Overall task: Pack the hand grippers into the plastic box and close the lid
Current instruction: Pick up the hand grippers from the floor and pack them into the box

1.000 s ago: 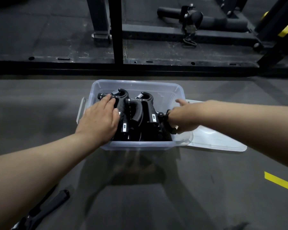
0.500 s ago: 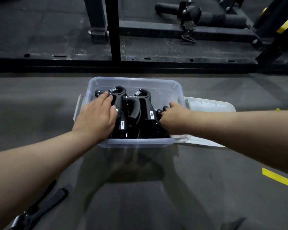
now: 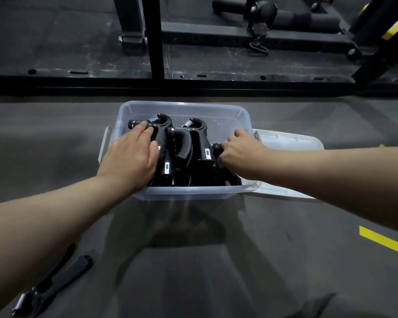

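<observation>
Open box (image 3: 184,106) on floor holds packed grippers (image 3: 193,143). Flat left hand (image 3: 131,157), fingers straight, presses on left gripper (image 3: 162,138). Curled right hand (image 3: 241,152) grasps rightmost gripper (image 3: 216,146) inside box. The lid (image 3: 290,141) lies beside box, right. A loose gripper (image 3: 53,288) lies on floor, near-left.

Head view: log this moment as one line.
phase: packing; left hand: rests on hand grippers in plastic box; right hand: grips one; lid: off, beside box

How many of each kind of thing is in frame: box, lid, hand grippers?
plastic box: 1
lid: 1
hand grippers in the box: 3 showing; packed tight, more may be hidden
hand gripper on the floor: 1
Total: 6 counted
</observation>
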